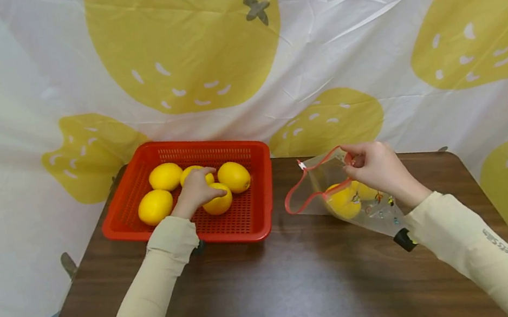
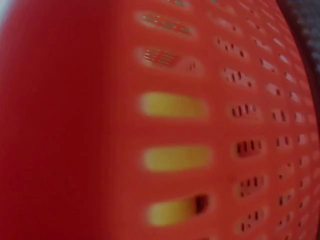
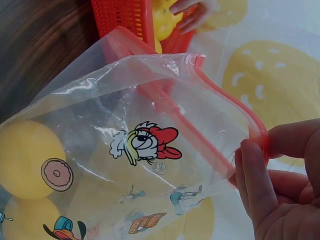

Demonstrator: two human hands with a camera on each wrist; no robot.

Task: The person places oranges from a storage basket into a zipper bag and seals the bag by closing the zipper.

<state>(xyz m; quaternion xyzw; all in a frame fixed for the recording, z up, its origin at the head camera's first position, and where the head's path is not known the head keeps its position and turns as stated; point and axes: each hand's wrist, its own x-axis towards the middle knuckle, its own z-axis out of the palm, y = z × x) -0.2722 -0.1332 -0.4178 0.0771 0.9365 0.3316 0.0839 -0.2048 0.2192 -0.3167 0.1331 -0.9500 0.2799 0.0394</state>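
A red plastic basket (image 1: 253, 153) on the dark wooden table holds several yellow lemons. My left hand (image 1: 195, 189) reaches into it, fingers curled over one lemon (image 1: 219, 202) near the basket's front. The left wrist view shows only the blurred red basket wall (image 2: 75, 125) up close, with yellow showing through its slots. My right hand (image 1: 375, 165) pinches the red zip rim of a clear cartoon-printed bag (image 1: 337, 190), holding its mouth open toward the basket. Two lemons lie inside the bag (image 3: 150, 150), one lemon (image 3: 27, 155) at its lower left.
The table (image 1: 278, 286) has a rounded right corner and stands against a white cloth backdrop (image 1: 362, 27) printed with large yellow fruit. A small black object (image 1: 404, 240) sits by my right sleeve. Other lemons (image 1: 165, 176) lie at the basket's back.
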